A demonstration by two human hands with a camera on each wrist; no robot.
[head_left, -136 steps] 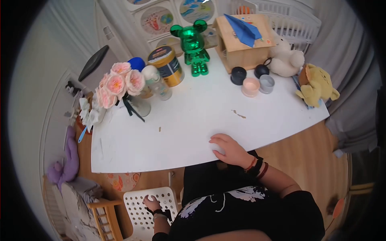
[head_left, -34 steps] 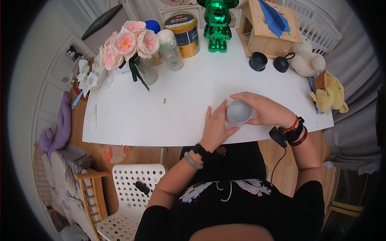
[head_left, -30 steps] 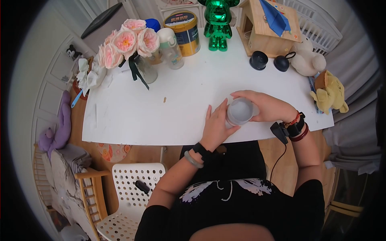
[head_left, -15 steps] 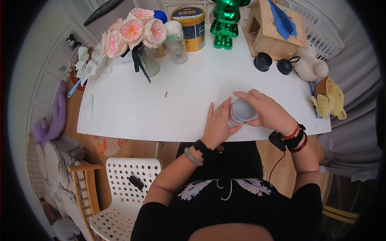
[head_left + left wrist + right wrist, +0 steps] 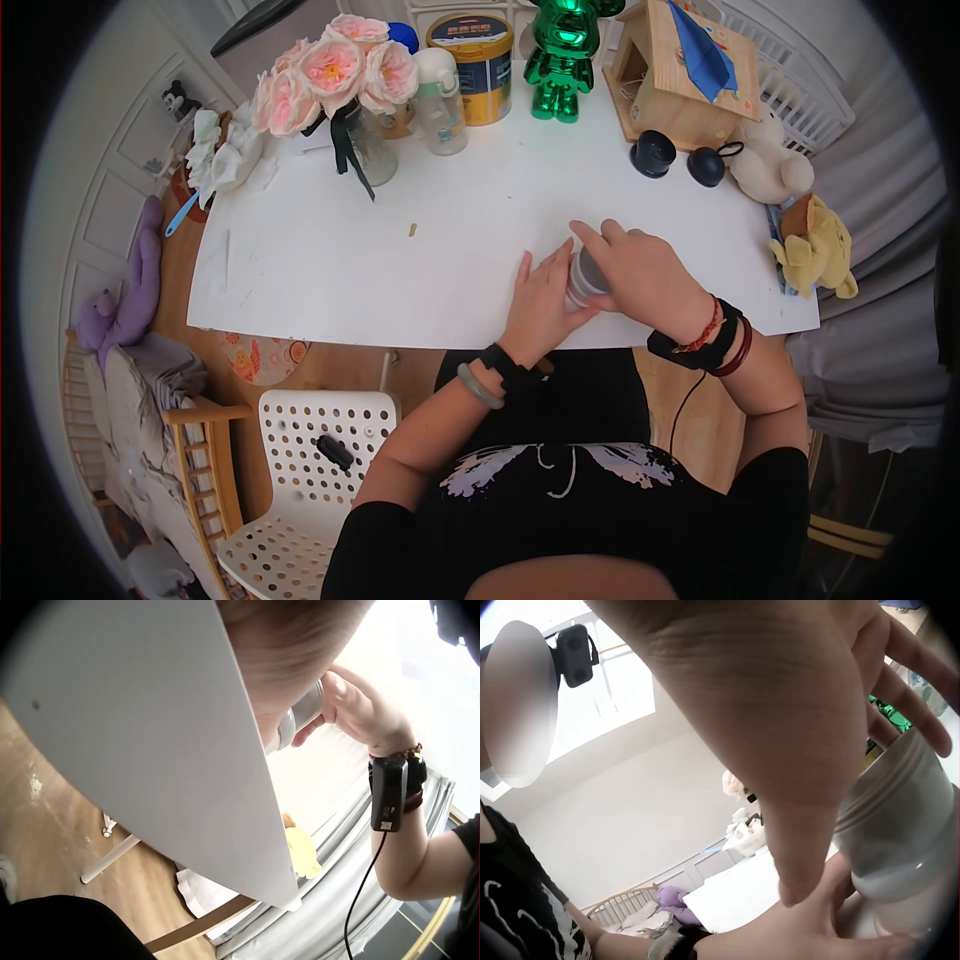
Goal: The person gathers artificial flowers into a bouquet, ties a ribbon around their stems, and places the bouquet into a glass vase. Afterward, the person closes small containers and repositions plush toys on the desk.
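In the head view a grey cup [image 5: 588,272] sits on a paler cup [image 5: 580,296] near the table's front edge. My left hand [image 5: 540,308] curves round the lower cup from the left. From the right, my right hand [image 5: 652,282] grips the grey cup, its fingers over the top and hiding much of it. The right wrist view shows the grey cup [image 5: 896,802] stacked on the pinkish lower cup [image 5: 907,915], with the right thumb beside it. Ridges run round the grey cup's side. A black cup [image 5: 653,154] and a black ringed lid [image 5: 707,166] stand farther back.
On the white table [image 5: 330,260] are a flower vase [image 5: 372,160], a clear bottle [image 5: 440,115], a yellow tub [image 5: 484,85], a green bear figure [image 5: 560,70] and a wooden house [image 5: 685,90]. A yellow plush toy [image 5: 818,250] lies at the right edge.
The grey and pale cups have come from the back of the table to the front edge. Both hands are on them. Lately my right hand has shifted over the grey cup's top, covering more of it.
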